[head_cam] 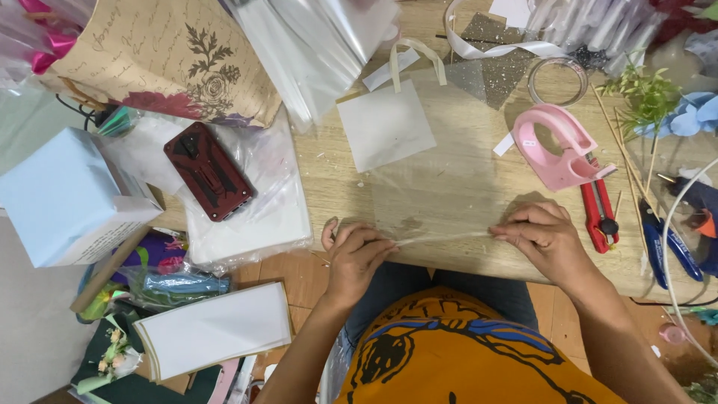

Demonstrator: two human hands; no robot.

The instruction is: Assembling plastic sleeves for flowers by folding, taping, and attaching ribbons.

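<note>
The wooden counter [464, 179] is cluttered. At six o'clock I see my hands set apart, left hand [357, 251] and right hand [542, 233] each pinched shut on an end of a clear plastic sheet [437, 202]. A pink tape dispenser [557, 146] sits at two o'clock, a red phone [209, 170] at ten.

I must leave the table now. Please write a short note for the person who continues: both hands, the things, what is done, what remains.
Left hand: fingers pinch one end of a clear film strip.
Right hand: pinches the other end, strip taut along the table edge.
Nearby: pink tape dispenser, red cutter, small white bag.
Done: film gathered into a strip.
Left: cannot tell; no tape or cut on it.
</note>
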